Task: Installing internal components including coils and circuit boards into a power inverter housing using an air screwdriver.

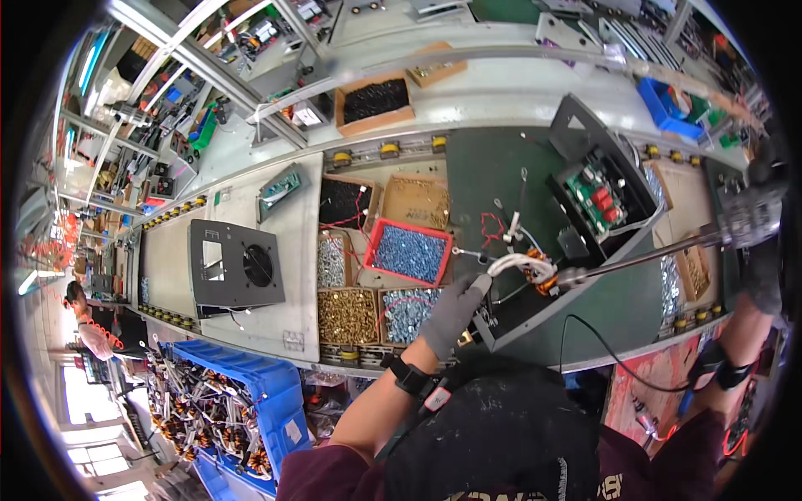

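Observation:
My left hand (455, 313), in a grey glove, reaches to the left end of a black metal chassis (543, 321). Its fingers are closed at the end of a thick white cable (510, 263), which loops to a copper-wound coil (543, 280) in the chassis. Far right, my gloved right hand (762, 280) is wrapped around a power screwdriver (739, 221). The driver's long shaft (652, 253) runs left, its tip end beside the coil; the exact contact is hidden. A green circuit board (595, 196) with red parts sits at the chassis's far side.
Left of the chassis stand a red tray (372, 250) of bluish screws and cardboard boxes of brass (347, 338) and silver fasteners. A black fan panel (238, 265) lies farther left. A blue crate (288, 397) of wired coils stands below. A black cord (614, 355) hangs near my right arm.

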Demonstrator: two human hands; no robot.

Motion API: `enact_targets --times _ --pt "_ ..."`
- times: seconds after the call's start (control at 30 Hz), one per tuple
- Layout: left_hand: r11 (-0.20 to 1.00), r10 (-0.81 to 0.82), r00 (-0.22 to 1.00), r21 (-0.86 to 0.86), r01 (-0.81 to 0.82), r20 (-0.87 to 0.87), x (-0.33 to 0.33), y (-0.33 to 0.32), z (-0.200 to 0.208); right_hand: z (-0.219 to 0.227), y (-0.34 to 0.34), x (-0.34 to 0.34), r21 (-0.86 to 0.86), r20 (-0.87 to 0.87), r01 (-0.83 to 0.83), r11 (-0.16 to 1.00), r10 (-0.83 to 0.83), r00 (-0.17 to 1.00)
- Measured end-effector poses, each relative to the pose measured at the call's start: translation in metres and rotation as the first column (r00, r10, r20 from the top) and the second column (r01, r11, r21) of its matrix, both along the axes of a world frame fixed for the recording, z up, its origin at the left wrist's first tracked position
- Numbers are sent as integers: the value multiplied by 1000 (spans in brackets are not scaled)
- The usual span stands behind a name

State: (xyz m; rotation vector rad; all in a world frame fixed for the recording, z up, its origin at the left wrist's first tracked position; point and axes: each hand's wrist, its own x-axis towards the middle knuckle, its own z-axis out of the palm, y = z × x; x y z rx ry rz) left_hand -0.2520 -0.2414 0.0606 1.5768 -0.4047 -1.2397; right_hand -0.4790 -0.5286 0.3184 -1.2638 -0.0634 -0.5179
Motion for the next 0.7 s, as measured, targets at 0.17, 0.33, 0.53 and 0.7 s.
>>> enact_targets --times 0.17,0.33,0.53,0.7 --pt "1000 -23 986 -13 21 -168 -2 -6 11 -145 -2 -32 409 -161 657 633 -659 735" --pt "999 20 969 52 -7 -247 -1 -9 14 -200 14 -10 506 -305 678 533 -625 719" --pt "984 175 935 89 -155 -308 -6 -10 9 -225 18 9 461 -503 825 329 -669 548" --pt "970 242 907 72 -232 -345 -8 -12 3 -235 13 14 481 -458 785 389 -652 604"
